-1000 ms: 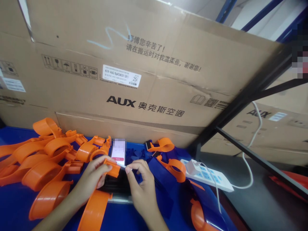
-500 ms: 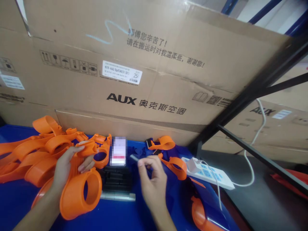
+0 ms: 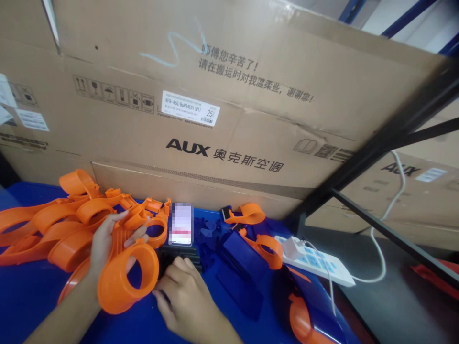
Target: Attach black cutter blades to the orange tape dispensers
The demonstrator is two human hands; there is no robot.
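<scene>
My left hand grips an orange plastic piece by its ribbed neck, its wide open ring facing me. Beside that ring, my right hand has its fingers curled in over the front of a black slotted case. What those fingers hold, if anything, is hidden behind the knuckles. A phone with a blurred-out screen lies just behind the case. To the left of my left hand lies a heap of similar orange ringed pieces.
Dark blue plastic parts and more orange pieces lie on the blue surface to the right. A white power strip with a plugged-in charger sits by the black rack frame. A large cardboard box stands behind.
My right hand has moved left and down from beside the phone to the black case, and the thin grey piece it pinched is out of sight. My left hand keeps its orange piece.
</scene>
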